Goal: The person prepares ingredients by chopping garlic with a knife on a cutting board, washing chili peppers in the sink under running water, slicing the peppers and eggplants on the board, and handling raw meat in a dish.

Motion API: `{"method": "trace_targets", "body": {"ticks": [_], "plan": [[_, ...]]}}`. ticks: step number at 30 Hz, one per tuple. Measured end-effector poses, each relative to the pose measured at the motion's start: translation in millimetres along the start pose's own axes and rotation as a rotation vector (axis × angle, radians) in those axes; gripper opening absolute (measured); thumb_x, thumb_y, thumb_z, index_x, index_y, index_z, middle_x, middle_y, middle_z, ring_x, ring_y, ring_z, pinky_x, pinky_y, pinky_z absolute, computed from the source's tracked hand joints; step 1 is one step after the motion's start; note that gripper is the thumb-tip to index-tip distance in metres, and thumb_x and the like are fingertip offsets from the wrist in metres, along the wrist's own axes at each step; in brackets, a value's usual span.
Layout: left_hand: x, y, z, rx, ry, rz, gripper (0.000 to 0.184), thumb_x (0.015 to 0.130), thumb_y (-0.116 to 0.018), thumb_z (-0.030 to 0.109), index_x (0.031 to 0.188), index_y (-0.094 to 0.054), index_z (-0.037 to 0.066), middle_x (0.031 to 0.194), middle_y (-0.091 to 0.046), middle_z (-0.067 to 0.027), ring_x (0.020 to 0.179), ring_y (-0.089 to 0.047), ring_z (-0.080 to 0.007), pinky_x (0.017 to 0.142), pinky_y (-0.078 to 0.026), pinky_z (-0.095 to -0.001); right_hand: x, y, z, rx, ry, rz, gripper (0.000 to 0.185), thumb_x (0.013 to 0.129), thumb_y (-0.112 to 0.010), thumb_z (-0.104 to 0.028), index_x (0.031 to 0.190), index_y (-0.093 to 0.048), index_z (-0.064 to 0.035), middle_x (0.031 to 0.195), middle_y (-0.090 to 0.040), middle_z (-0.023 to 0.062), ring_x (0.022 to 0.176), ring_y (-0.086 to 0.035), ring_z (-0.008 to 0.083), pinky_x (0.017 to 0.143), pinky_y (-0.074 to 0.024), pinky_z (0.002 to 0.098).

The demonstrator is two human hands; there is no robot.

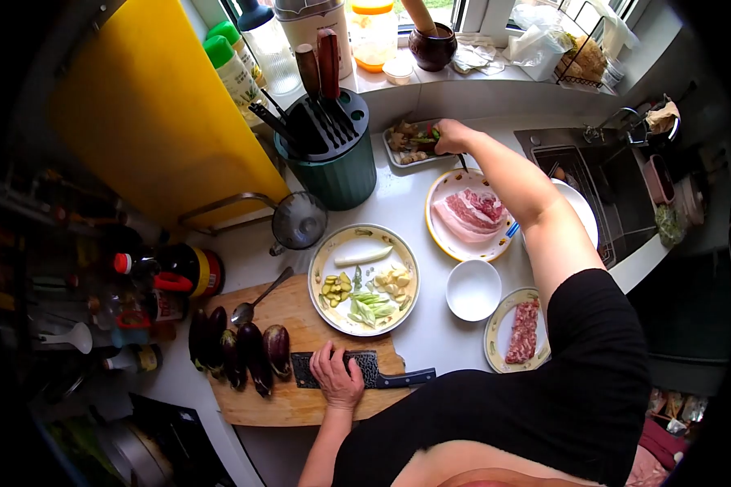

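My left hand (336, 375) lies with its fingers spread over the dark blade of a cleaver (368, 367), which rests flat on the wooden cutting board (276, 410). Several purple eggplants (253, 357) and a metal spoon (260, 299) are on the board to the left. At the back, my right hand (452, 136) reaches over a white tray (410, 160) holding ginger-like brown pieces (406, 138). Its fingers are closed at the tray's right end, near something green and red; what they grip is too small to make out.
A plate (320, 312) holds cut vegetables. Raw meat (473, 213) sits on a second plate, minced meat (523, 333) on a third, beside a white bowl (473, 290). A green knife block (333, 174), glass pitcher (300, 221) and sink (617, 191) surround the counter.
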State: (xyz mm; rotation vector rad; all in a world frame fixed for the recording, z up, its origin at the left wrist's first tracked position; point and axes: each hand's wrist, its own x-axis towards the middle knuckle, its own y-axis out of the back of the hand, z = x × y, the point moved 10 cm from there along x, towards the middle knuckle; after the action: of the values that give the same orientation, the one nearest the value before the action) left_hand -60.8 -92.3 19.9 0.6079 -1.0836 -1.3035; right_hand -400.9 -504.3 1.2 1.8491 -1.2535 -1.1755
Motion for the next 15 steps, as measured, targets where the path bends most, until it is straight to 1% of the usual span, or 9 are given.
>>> {"method": "trace_targets", "body": {"ticks": [2,3,4,7,9,13,15], "plan": [[-0.9,-0.6,-0.7,0.001,0.003,0.004,0.035,0.078,-0.058,0.011,0.109,-0.049,0.0,0.12,-0.044,-0.0209,0.111,-0.04,-0.0392,0.098,-0.03,-0.0508,7.9,-8.2,-2.2,-0.139,0.059,0.043,0.032,0.059,-0.069,-0.013,0.088,-0.066,0.0005,0.086,-0.065,0.0226,0.086,-0.063,0.0329,0.076,-0.05,0.0383],[-1.7,-1.5,-1.9,0.001,0.009,0.002,0.035,0.078,-0.058,0.011,0.109,-0.049,-0.001,0.12,-0.044,-0.021,0.11,-0.041,-0.0392,0.098,-0.03,-0.0508,13.3,-10.8,0.8,-0.24,0.041,0.054,0.029,0.06,-0.069,-0.014,0.086,-0.067,-0.0005,0.091,-0.065,0.0218,0.09,-0.064,0.0326,0.077,-0.0506,0.0392],[-2.4,-2.5,-3.0,0.0,0.015,-0.001,0.035,0.078,-0.058,0.012,0.109,-0.05,-0.001,0.12,-0.044,-0.021,0.11,-0.041,-0.0392,0.098,-0.03,-0.0509,14.5,-13.0,-1.7,-0.239,0.042,0.055,0.029,0.06,-0.069,-0.014,0.086,-0.067,-0.0005,0.091,-0.065,0.0218,0.09,-0.064,0.0326,0.077,-0.0506,0.0392],[-3.9,-4.3,-4.5,0.021,0.013,-0.008,0.037,0.078,-0.059,0.014,0.111,-0.049,0.0,0.121,-0.045,-0.0199,0.112,-0.04,-0.0377,0.099,-0.03,-0.0502,15.5,-19.8,-1.6,-0.363,-0.055,-0.043,0.03,0.061,-0.069,-0.016,0.088,-0.068,-0.0014,0.094,-0.066,0.0194,0.093,-0.064,0.031,0.077,-0.0514,0.0389],[-4.3,-3.7,-4.6,0.022,0.009,0.003,0.037,0.078,-0.058,0.014,0.111,-0.05,0.0,0.121,-0.045,-0.0198,0.112,-0.04,-0.0377,0.099,-0.03,-0.0502,0.6,-15.3,-10.7,-0.444,-0.139,-0.092,0.034,0.061,-0.072,-0.022,0.09,-0.069,-0.0035,0.097,-0.067,0.0162,0.093,-0.064,0.0292,0.077,-0.0521,0.0384],[-3.0,-1.4,-3.5,0.009,0.01,0.011,0.036,0.078,-0.058,0.014,0.11,-0.05,0.0,0.12,-0.045,-0.0199,0.112,-0.04,-0.0376,0.1,-0.03,-0.0503,-2.9,-9.3,-14.9,-0.429,-0.126,-0.079,0.036,0.062,-0.073,-0.024,0.092,-0.069,-0.0045,0.098,-0.067,0.0149,0.092,-0.065,0.0285,0.077,-0.0524,0.0377],[-2.3,-0.5,-3.1,0.013,0.005,0.014,0.036,0.078,-0.058,0.014,0.11,-0.05,0.0,0.12,-0.045,-0.02,0.112,-0.04,-0.0378,0.1,-0.03,-0.0504,-1.2,-3.5,-22.0,-0.464,-0.067,-0.053,0.035,0.062,-0.073,-0.022,0.092,-0.069,-0.0048,0.098,-0.067,0.0141,0.092,-0.065,0.028,0.077,-0.0525,0.0375]]}}
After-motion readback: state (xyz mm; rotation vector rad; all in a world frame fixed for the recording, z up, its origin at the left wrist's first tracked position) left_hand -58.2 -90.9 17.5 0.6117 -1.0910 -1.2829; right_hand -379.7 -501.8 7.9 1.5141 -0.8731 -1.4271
